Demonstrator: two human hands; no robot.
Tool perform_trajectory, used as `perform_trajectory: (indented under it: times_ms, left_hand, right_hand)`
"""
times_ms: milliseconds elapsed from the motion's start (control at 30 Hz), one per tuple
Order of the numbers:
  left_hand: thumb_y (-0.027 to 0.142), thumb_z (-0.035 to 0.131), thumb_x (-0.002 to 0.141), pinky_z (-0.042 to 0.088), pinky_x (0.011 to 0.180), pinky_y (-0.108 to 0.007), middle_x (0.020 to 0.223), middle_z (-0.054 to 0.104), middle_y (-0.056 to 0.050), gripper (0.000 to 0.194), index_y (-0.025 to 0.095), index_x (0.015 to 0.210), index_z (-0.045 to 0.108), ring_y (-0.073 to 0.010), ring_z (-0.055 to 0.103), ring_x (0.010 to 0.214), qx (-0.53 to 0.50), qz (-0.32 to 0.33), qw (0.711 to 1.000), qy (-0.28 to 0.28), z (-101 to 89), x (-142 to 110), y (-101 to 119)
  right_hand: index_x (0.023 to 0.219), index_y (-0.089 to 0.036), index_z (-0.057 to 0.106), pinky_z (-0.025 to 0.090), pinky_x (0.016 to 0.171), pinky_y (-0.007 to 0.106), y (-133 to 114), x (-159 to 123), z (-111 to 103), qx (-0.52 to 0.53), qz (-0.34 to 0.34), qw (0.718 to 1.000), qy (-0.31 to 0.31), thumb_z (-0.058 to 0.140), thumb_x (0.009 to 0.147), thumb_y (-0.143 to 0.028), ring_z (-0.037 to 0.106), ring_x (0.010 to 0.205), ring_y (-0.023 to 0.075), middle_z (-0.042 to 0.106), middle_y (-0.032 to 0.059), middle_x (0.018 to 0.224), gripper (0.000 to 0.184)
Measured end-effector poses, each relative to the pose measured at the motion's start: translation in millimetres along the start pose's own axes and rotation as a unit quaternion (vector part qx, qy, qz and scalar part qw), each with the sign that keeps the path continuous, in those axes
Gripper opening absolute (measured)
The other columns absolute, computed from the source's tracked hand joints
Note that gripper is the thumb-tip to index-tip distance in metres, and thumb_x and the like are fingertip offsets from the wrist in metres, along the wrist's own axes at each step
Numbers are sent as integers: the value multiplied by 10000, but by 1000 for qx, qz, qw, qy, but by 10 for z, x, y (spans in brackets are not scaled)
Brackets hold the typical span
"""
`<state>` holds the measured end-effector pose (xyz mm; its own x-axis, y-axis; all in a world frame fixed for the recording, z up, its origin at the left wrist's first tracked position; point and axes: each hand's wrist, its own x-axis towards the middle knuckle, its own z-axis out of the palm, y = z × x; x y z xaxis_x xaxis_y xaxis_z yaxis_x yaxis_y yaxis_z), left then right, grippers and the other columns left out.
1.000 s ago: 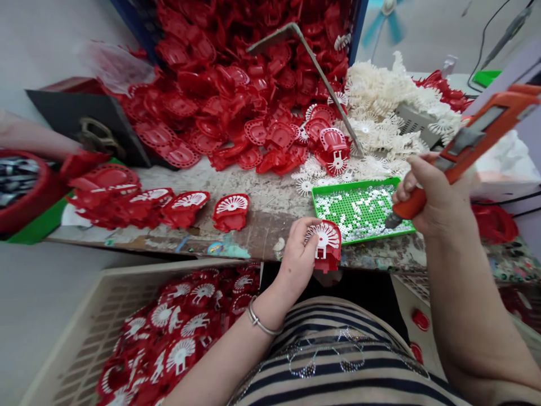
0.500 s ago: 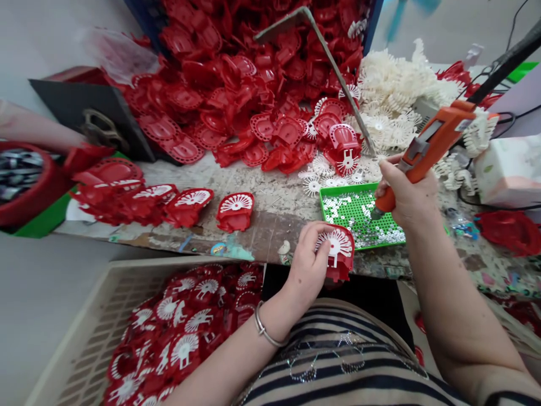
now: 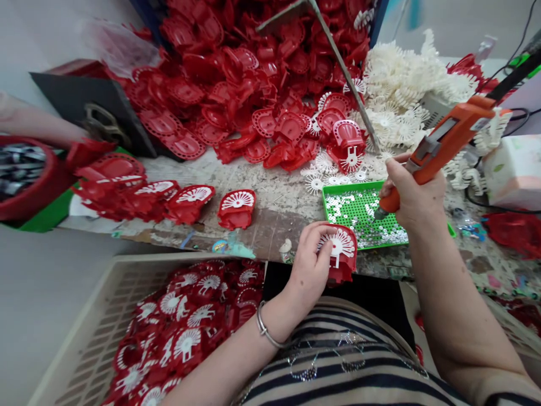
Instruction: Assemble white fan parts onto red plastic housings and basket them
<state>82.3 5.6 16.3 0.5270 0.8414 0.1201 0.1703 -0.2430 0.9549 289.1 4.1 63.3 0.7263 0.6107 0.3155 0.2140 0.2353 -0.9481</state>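
Note:
My left hand [image 3: 310, 256] is closed on a red plastic part [image 3: 345, 270] at the table's front edge. A white fan-shaped piece [image 3: 338, 243] with thin spokes lies on its face, under my thumb. My right hand [image 3: 416, 194] is wrapped around an orange power screwdriver [image 3: 437, 148] with a black cable, held tilted. Its tip [image 3: 379, 214] points down over a green perforated tray [image 3: 324, 197] that holds many small silvery washer-like pieces [image 3: 391, 235]. Whether the tip touches one of them I cannot tell.
Red parts [image 3: 236, 84] form a large heap at the back, with white fan pieces [image 3: 397, 84] heaped to its right. Red parts with white fans [image 3: 237, 207] stand in a row at left. A crate [image 3: 80, 332] below holds many more. A metal bar [image 3: 344, 70] slants over the table.
The whole view has shifted slightly, with things lying a little further right. Both hands keep their holds, and the screwdriver tip stays over the green tray.

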Motion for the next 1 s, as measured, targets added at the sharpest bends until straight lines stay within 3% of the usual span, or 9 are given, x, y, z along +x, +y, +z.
perform_trajectory:
  times_ms: [1000]
  left_hand:
    - [107,474,864,388,1083,-414,1173,583,-93,201,189,975,620,-195,544,1178,-10,-11,1000,5,5,11,2]
  right_hand:
    - [776,-227,587,445,400,281,-19,19,14,-1,13,1000,-3,768,697,-386,492,394,120,527,-56,504,254]
